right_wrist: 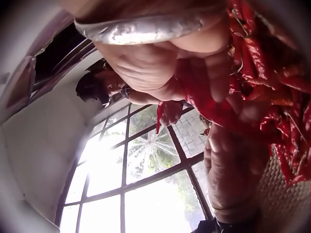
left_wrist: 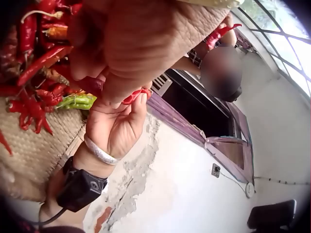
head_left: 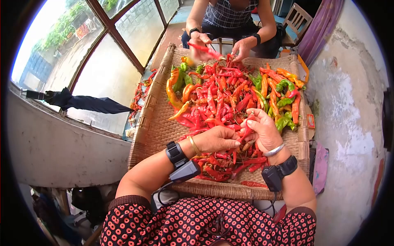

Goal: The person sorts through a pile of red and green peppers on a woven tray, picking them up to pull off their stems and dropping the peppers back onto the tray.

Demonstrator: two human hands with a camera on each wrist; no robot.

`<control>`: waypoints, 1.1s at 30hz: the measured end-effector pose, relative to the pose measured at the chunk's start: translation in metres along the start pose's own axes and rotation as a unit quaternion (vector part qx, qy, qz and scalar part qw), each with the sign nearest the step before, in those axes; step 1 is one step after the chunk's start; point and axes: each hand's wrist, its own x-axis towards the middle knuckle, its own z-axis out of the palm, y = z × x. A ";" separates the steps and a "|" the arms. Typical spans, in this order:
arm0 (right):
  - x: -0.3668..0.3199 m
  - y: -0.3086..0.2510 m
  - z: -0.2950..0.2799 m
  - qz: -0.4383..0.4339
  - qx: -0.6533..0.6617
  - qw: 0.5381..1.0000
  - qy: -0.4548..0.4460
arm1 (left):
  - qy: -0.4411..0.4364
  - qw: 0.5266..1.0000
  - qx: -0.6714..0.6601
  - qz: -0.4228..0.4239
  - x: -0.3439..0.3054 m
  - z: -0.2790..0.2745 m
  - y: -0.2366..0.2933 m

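Right hand (head_left: 266,130): lower centre-right of the head view, palm turned inward, fingers and thumb bent round a red chili pepper (right_wrist: 211,109). That pepper sits between the two hands, above the heap; in the right wrist view it crosses the centre, running from the right hand's fingers toward the left hand.

Left hand (head_left: 218,139): just beside it in the head view, back of hand up, fingers bent and thumb pointing right. Its fingertips are hidden; cannot tell whether it also grips the pepper.

Under both hands: heap of red chili peppers (head_left: 217,98), glossy and wrinkled, down the middle of a woven tray (head_left: 158,125). Orange and green peppers (head_left: 276,94) lie along the heap's right side; a few yellow-orange peppers (head_left: 174,93) at its upper left.

Worn: gold bangle (head_left: 194,145) on the left wrist, silver bangle (head_left: 274,151) on the right, plus a strapped camera unit (head_left: 185,171) on each forearm.

Top centre: a second person (head_left: 230,18) in a checked top, whose hands (head_left: 243,48) are over the tray's far end; one has a blurred red pepper (head_left: 206,50).

Surroundings: folded dark umbrella (head_left: 88,102) at left, before a framed window (head_left: 104,65); wooden chair (head_left: 297,21) and purple curtain (head_left: 324,30) at upper right.
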 end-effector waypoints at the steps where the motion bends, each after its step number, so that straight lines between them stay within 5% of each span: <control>1: 0.000 0.000 0.000 0.007 0.003 1.000 -0.009 | -0.008 1.000 -0.020 -0.009 0.000 0.001 -0.001; 5: 0.002 0.003 -0.004 -0.009 -0.009 1.000 -0.016 | -0.029 0.999 -0.016 -0.039 -0.006 -0.007 0.009; 8: 0.010 0.003 -0.017 -0.046 -0.067 0.996 0.041 | -0.058 0.989 0.109 -0.077 -0.013 -0.026 0.017; 11: 0.015 0.004 -0.032 -0.017 -0.060 0.998 0.021 | 0.094 0.986 0.121 -0.068 -0.017 -0.040 0.036; 13: 0.015 0.006 -0.029 -0.018 -0.070 0.997 0.032 | 0.243 0.962 -0.084 0.098 -0.011 -0.052 0.031; 15: 0.017 0.011 -0.026 -0.004 -0.143 0.990 0.017 | 0.351 0.927 -0.041 0.124 -0.009 -0.068 0.027; 17: 0.014 0.010 -0.018 -0.004 -0.181 0.984 0.005 | 0.402 0.879 0.231 0.112 -0.011 -0.092 0.006; 18: 0.012 0.010 -0.016 0.004 -0.236 0.971 -0.024 | 0.403 0.879 0.229 0.111 -0.019 -0.095 0.003; 20: 0.019 0.029 -0.029 -0.054 -0.372 0.924 -0.077 | 0.321 0.808 0.493 -0.015 -0.032 -0.100 -0.002; 24: 0.013 0.024 -0.022 -0.091 -0.524 0.835 -0.139 | 0.230 0.762 0.589 -0.140 -0.030 -0.086 -0.003; 29: 0.015 0.032 -0.023 -0.121 -0.501 0.839 -0.174 | 0.267 0.767 0.577 -0.092 -0.016 -0.073 -0.009; 33: 0.013 0.031 -0.020 -0.133 -0.488 0.843 -0.182 | 0.177 0.782 0.593 -0.078 -0.019 -0.066 0.001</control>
